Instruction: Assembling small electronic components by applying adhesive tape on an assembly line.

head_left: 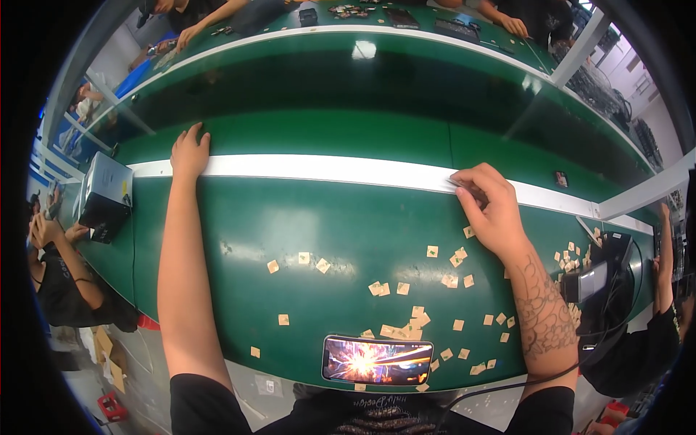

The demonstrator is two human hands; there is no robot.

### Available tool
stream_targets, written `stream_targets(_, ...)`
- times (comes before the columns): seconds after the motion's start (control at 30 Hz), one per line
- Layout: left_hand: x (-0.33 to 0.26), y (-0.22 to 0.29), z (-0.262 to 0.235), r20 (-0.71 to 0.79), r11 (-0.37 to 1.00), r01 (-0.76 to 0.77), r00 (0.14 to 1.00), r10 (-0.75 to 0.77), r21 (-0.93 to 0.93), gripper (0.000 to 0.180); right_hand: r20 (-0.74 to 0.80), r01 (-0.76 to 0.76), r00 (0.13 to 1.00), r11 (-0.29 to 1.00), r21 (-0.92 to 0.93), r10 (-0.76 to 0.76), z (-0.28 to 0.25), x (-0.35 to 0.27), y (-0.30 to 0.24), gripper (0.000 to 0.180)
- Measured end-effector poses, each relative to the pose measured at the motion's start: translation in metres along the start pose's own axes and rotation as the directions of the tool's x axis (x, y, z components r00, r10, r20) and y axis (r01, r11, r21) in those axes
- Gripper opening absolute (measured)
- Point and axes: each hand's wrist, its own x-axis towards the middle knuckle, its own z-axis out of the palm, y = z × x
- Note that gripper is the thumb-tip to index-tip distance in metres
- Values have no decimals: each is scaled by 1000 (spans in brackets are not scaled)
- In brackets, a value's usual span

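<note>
Resting flat and empty-handed, the left hand (pixel 190 150) touches the white rail strip (pixel 326 170); the right hand (pixel 491 206) apparently pinches a small part there. Small tan square chips (pixel 406 304) lie scattered, unsorted, across the green bench surface (pixel 290 225).

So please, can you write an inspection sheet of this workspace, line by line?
Surface: green work table with a white strip along its far edge.
Job's things: small tan square tags scattered on the table.
Clutter: lit smartphone at the near edge; grey box-shaped device at the left.
Hands: left hand resting on the strip; right hand pinching a small item, unclear which.
Cables: black cable near the right forearm.
Surroundings: other people at neighbouring tables.
</note>
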Motion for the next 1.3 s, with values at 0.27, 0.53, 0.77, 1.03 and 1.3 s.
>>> stream_targets(0.27,-5,18,-4,15,1000,-8,1000,8,-15,53,-5,-24,1000,1000,14,24,0,-2,3,14)
stream_targets(0.53,-10,27,-7,37,1000,4,999,-4,-7,53,14,-34,999,999,11,33,-2,0,-2,14)
stream_targets(0.77,-18,33,-6,6,1000,-4,1000,4,18,51,16,-30,999,999,18,30,0,-2,-2,13)
stream_targets(1.03,-26,51,-16,53,1000,-29,998,29,-4,53,4,-30,1000,1000,0,30,-1,-2,2,12)
stream_targets(1.3,-30,54,-21,62,998,-49,997,51,-44,53,16,-23,1000,1000,1,23,0,0,0,12)
